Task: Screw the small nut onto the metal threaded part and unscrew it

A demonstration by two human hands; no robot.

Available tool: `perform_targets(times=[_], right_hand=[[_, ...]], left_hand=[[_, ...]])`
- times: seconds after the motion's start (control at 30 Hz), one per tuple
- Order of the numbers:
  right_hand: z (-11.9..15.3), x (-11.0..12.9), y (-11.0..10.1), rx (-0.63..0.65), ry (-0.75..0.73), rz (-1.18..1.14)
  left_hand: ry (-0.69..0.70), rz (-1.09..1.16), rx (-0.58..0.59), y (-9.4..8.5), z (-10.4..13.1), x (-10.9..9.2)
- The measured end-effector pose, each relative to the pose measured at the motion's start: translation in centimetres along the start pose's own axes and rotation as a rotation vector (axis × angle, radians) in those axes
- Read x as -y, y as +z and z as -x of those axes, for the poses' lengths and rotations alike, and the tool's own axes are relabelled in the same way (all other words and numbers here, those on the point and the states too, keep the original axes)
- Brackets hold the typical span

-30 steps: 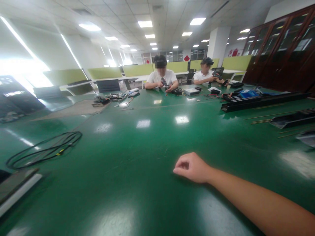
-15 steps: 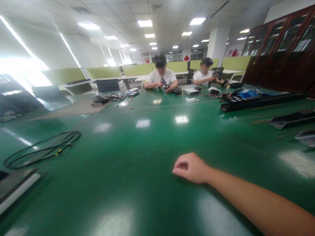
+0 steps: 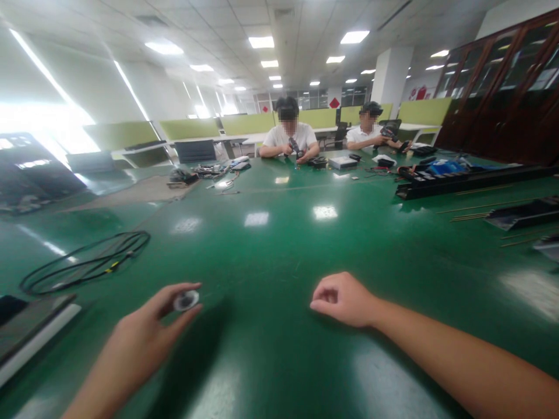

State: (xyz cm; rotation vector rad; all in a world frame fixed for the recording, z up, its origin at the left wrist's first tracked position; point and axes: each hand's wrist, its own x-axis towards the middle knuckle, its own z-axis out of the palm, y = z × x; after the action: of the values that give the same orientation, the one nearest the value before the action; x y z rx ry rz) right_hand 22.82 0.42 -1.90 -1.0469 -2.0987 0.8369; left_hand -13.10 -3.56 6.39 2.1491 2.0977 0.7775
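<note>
My left hand (image 3: 142, 334) is raised a little above the green table, its thumb and fingers closed on the edges of a small round whitish ring with a dark centre (image 3: 187, 300). The ring is blurred, and I cannot tell its exact kind. Across from it, my right hand (image 3: 343, 298) rests on the tabletop with its fingers curled into a loose fist. A dark hollow shows inside the curl, with nothing visible in it.
A coiled black cable (image 3: 87, 262) lies at the left, behind a flat dark panel with a white edge (image 3: 39, 343). Black metal channels (image 3: 463, 181) and thin rods lie at the right. Across the glossy green table (image 3: 262, 256), two people (image 3: 288, 137) handle dark tools among small parts.
My left hand has come into view from the lower left, holding the small round ring. My right hand stays curled in the same place. The view has shifted slightly.
</note>
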Motion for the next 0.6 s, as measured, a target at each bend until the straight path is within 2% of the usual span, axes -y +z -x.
perform_targets(times=[0.03, 0.13, 0.2, 0.23, 0.3, 0.4, 0.5, 0.6], right_hand=[[0.0, -0.1, 0.0, -0.003, 0.007, -0.015], [0.1, -0.1, 0.0, -0.029, 0.035, -0.078], [0.1, -0.1, 0.0, -0.056, 0.05, -0.108], [0.0, -0.1, 0.0, -0.069, 0.055, -0.118], [0.0, -0.2, 0.1, -0.088, 0.06, -0.132], [-0.1, -0.3, 0.2, -0.081, 0.053, -0.146], [0.0, -0.5, 0.3, -0.069, 0.05, -0.129], [0.1, -0.5, 0.3, -0.064, 0.052, -0.104]], left_hand=[[0.072, 0.033, 0.087, 1.3, -0.9, -1.6], [0.377, 0.205, 0.173, 5.4, -2.7, -7.2], [0.46, 0.262, 0.244, 7.7, -2.8, -10.1], [0.475, 0.285, 0.275, 8.6, -2.6, -10.9], [0.471, 0.334, 0.311, 10.0, -1.8, -11.4], [0.455, 0.4, 0.336, 11.2, -0.5, -10.3], [0.415, 0.422, 0.314, 11.3, 0.1, -9.7], [0.41, 0.449, 0.295, 10.8, 0.0, -9.9]])
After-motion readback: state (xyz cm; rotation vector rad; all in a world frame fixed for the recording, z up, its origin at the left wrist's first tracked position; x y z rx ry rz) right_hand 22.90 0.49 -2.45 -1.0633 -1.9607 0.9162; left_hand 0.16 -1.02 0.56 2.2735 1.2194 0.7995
